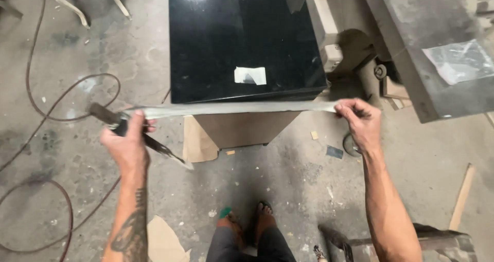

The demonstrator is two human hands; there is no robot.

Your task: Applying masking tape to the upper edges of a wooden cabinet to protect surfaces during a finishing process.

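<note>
Dusty concrete floor point(288, 174) spreads under a glossy black slab point(242, 41). Along the slab's near edge I stretch a grey strip point(231, 108): my left hand point(127, 143) is clenched on its end together with a dark-handled tool point(135, 132), my right hand point(360, 120) pinches the other end.

Ahead of us the black slab point(242, 41) blocks the way, with the stretched strip point(231, 109) barring its near edge. The grey block point(432, 51) crowds our right; bare floor point(82, 46) lies open left, crossed by a cable point(36, 113).
</note>
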